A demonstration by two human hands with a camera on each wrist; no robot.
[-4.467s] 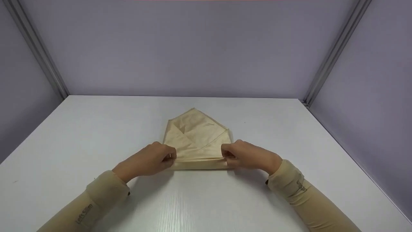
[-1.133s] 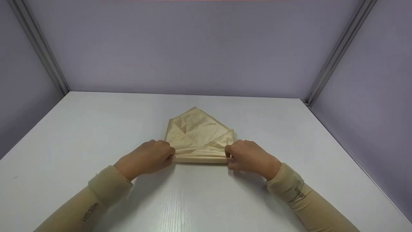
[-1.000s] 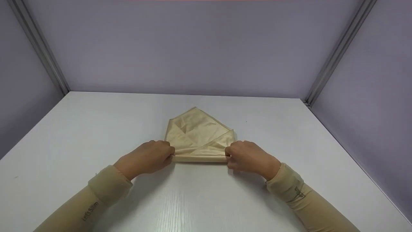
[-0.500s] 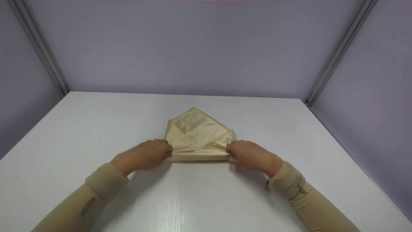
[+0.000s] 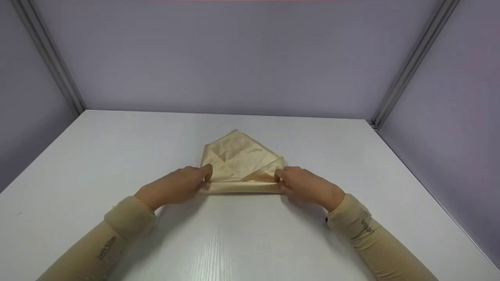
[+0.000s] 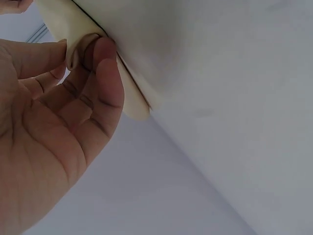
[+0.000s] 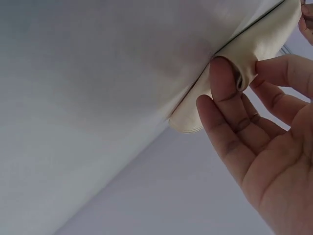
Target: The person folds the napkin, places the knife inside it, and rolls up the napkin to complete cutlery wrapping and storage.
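Left wrist view showed the left hand's fingers (image 6: 98, 73) curled round the rolled near edge of the beige, pointed, folded cloth napkin (image 5: 239, 164); the right hand (image 5: 302, 184) pinched the opposite end. Rolling seemed partway, at mid-table (image 5: 117, 156); the next turn likely needed even pressure from both hands. Thumbs and the roll's underside were hidden.

white table (image 5: 242, 242), lilac walls (image 5: 250, 58), metal corner posts (image 5: 410, 64)

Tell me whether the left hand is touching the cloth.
Touching: in the left wrist view the left hand pinches the rolled end of the cloth.
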